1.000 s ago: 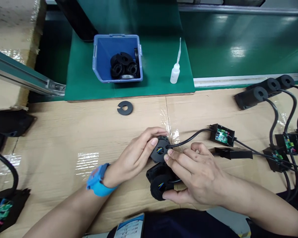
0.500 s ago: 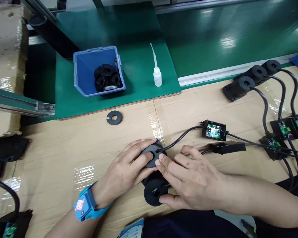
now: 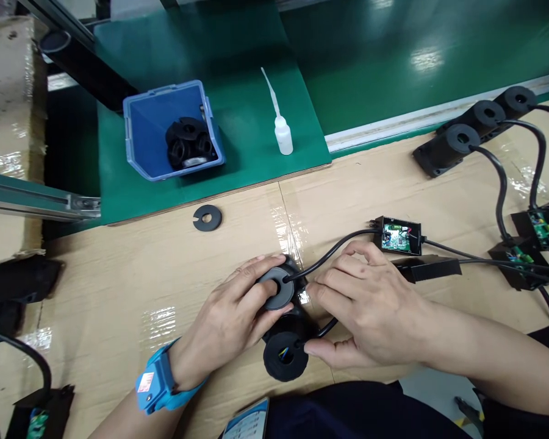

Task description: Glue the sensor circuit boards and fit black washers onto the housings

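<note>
landmark: blue bin (image 3: 139, 131), on the green mat (image 3: 256, 164) at the far side of the cardboard-covered bench (image 3: 119, 286).

- left hand (image 3: 231, 311): nearer the person than the bin and a little to its right. fingers and thumb closed around the upper round housing (image 3: 278, 286), fingertips pressing on its grey face. blue wrist strap (image 3: 158, 378) on this wrist.
- right hand (image 3: 370, 311): further right of the bin than the left hand, same depth. fingers curled, tips pinched at the cable (image 3: 333, 250) where it enters the upper round housing. thumb touches the lower round housing (image 3: 286, 356).
- lower round housing: lies on the cardboard just below the upper one, the closest item to the person; coloured wire ends show in its centre hole.
- cable: runs from the upper housing away to the right of the bin, into an open box (image 3: 398, 238) with a green circuit board showing. a black cover (image 3: 432, 267) lies just beside that box.
- bin contents: black ring parts (image 3: 190, 143), piled at its right end.
- slotted washer (image 3: 207, 217): flat on the cardboard just in front of the bin, off the mat, apart from both hands.
- dropper bottle (image 3: 282, 131): upright on the mat, right of the bin, nozzle tilted left.
- three more housings (image 3: 462, 143) in a row, far right of the bin, each with its own cable.
</note>
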Demonstrator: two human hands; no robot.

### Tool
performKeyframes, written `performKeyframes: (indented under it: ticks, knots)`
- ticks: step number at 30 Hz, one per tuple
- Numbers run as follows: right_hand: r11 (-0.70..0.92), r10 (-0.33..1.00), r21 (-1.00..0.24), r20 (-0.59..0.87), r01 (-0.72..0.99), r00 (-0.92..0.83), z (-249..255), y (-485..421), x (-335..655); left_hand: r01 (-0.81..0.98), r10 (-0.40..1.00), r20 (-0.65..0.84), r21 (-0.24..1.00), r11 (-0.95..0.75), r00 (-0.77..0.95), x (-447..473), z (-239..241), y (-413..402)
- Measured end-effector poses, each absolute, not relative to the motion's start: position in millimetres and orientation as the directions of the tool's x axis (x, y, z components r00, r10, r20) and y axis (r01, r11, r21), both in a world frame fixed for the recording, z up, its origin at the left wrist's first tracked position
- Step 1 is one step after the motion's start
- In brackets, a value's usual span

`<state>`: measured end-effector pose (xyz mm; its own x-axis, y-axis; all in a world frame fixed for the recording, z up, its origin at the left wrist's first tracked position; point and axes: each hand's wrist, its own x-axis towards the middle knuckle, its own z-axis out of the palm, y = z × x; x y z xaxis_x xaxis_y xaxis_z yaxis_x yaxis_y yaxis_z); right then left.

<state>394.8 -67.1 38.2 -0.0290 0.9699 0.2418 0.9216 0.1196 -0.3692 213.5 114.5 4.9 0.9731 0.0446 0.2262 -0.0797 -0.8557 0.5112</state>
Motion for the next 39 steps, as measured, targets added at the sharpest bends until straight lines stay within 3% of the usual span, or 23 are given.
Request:
performKeyframes:
  ticks: [6, 14, 19, 24, 31, 35, 39]
  knots:
    - [0.136, 0.976, -0.411, 0.211, 0.901, -0.051, 39.6, -72.4, 395.4, -0.050, 0.079, 0.201, 0.567, -0.822, 0.976, 212.3, 5.7, 115.0]
    - [0.154, 0.988, -0.339, 0.068, 0.928, -0.138, 43.9, -74.6, 404.2, -0.203, -0.015, 0.387, 0.449, -0.870, 0.922, 181.5, 24.1, 90.3]
    - [0.163, 0.987, -0.294, 0.052, 0.942, -0.154, 42.4, -76.1, 403.6, -0.115, 0.043, 0.326, 0.450, -0.886, 0.944, 161.7, 11.1, 70.6]
    - [0.210, 0.977, -0.300, 0.089, 0.931, -0.192, 39.0, -76.4, 402.2, -0.110, 0.014, 0.237, 0.501, -0.859, 0.971, 161.2, 12.4, 69.9]
    - [0.185, 0.983, -0.320, 0.040, 0.929, -0.182, 42.0, -79.1, 403.9, -0.098, 0.030, 0.243, 0.498, -0.862, 0.970, 162.0, 13.2, 69.4]
    - [0.174, 0.985, -0.374, 0.066, 0.911, -0.161, 51.0, -81.4, 410.5, -0.168, -0.036, 0.330, 0.380, -0.910, 0.943, 163.0, 9.8, 70.8]
    - [0.194, 0.980, -0.410, 0.126, 0.891, -0.156, 58.7, -81.6, 416.4, -0.190, -0.105, 0.399, 0.181, -0.965, 0.911, 160.0, 6.2, 69.0]
